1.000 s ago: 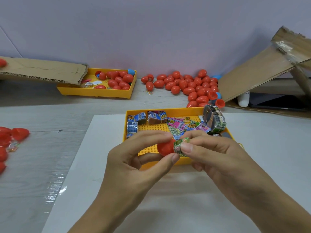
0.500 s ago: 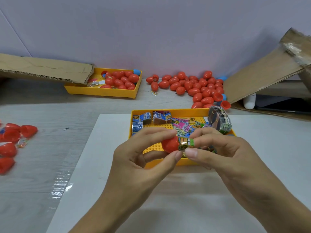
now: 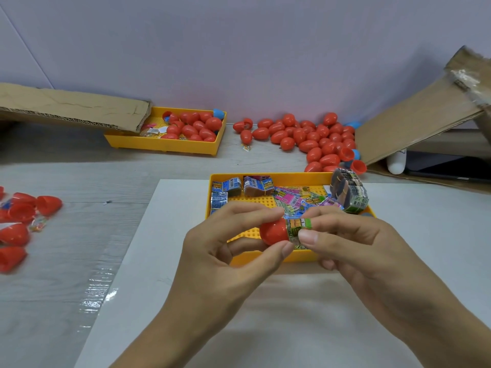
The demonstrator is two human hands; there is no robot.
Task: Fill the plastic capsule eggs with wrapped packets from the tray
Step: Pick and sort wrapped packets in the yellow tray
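A red egg half (image 3: 273, 231) is held between the thumb and fingers of the left hand (image 3: 225, 261), which are curled around it, above the near edge of the tray (image 3: 268, 257). A green packet (image 3: 299, 229) is pinched by the thumb and forefinger of the right hand (image 3: 372, 251) and is pressed against the open mouth of the egg half; how deep it sits inside cannot be told. Under both hands a white sheet (image 3: 164, 261) is spread on the table (image 3: 66, 248).

Blue, pink and green packets (image 3: 289, 199) are scattered in the tray, and a bundled stack (image 3: 349, 189) stands at its far right corner. At the left edge, open red halves (image 3: 18, 221) are seen. Farther away, a second tray (image 3: 164, 146) with eggs is placed under a cardboard flap (image 3: 74, 107). To the right of it a pile of eggs (image 3: 308, 136) lies against the wall, near a tilted cardboard (image 3: 414, 118).
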